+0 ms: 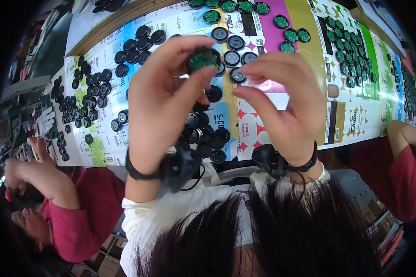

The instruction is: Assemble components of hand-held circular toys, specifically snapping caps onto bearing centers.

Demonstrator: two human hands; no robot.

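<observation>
Nearest the camera, your dark hair is filling the lower edge, and your 2 forearms are rising from it, each wearing a black wrist strap (141, 173). Your left hand (159, 108) is gripping a small round black part (203, 59) between thumb and fingertips, held up above the counter (282, 115). The part is a flat disc, so it has no long axis; its green circuit-board face is turning toward you, tilted slightly up. Your right hand (286, 104) is hovering just beside it, thumb and forefinger pinched close together with nothing visible between them, the other fingers curled.

Below your hands, a pile of black round caps (203, 138) is lying on the counter's colourful printed sheets. Farther off, loose groups of black caps (90, 99) are spreading to the left, and rows of green-faced discs (344, 51) are sitting to the right. At the left edge, another person in a red shirt (74, 217) is working; a red sleeve (404, 180) is showing at the right.
</observation>
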